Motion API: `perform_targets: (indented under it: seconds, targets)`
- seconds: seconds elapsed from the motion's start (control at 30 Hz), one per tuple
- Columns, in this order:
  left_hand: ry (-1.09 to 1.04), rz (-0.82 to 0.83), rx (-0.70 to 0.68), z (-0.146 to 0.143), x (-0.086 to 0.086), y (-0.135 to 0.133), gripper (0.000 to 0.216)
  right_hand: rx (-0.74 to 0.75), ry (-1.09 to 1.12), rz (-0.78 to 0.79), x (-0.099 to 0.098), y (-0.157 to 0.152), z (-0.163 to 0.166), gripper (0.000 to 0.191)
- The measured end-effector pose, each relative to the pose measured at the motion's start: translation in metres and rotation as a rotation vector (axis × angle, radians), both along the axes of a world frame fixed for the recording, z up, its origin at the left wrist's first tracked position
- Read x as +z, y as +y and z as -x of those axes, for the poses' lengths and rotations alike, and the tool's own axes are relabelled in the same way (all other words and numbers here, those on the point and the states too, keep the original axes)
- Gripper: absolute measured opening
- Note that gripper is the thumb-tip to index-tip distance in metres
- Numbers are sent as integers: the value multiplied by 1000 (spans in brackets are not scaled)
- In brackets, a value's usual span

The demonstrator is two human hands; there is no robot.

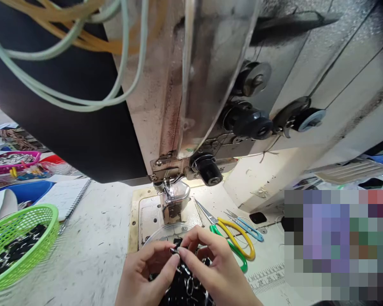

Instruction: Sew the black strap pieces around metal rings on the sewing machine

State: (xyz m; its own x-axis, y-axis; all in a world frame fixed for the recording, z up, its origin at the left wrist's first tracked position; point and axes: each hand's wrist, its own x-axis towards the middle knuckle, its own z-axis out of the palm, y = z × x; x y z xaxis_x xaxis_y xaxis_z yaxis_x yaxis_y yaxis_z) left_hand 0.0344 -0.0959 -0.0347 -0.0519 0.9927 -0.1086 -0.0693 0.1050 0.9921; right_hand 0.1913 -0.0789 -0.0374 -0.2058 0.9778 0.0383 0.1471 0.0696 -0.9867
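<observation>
Both hands are meeting in front of the sewing machine (175, 199): the left hand (145, 272) and right hand (210, 265) are pinching together a small metal ring (174, 251) above black straps (181, 289) on the surface (92, 246). Scissors (232, 233) are lying just beside.

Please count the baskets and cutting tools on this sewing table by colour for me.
Green basket: 1
Pink basket: 1
Yellow and green scissors: 1
Blue thread snips: 1
Total: 4

The left hand and right hand pinch black strap pieces with metal rings in front of the sewing machine.
</observation>
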Motion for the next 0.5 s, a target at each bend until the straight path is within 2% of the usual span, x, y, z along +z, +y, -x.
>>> perform_targets:
  seconds: [0.23,0.37,0.5]
  targets:
    - [-27,63,2,7,3,0,32,39,223,141,-2,5,-4,20]
    - [-13,67,6,9,2,2,38,42,208,160,-2,4,-5,34]
    - [31,12,23,7,1,1,36,44,199,153,-1,2,-5,23]
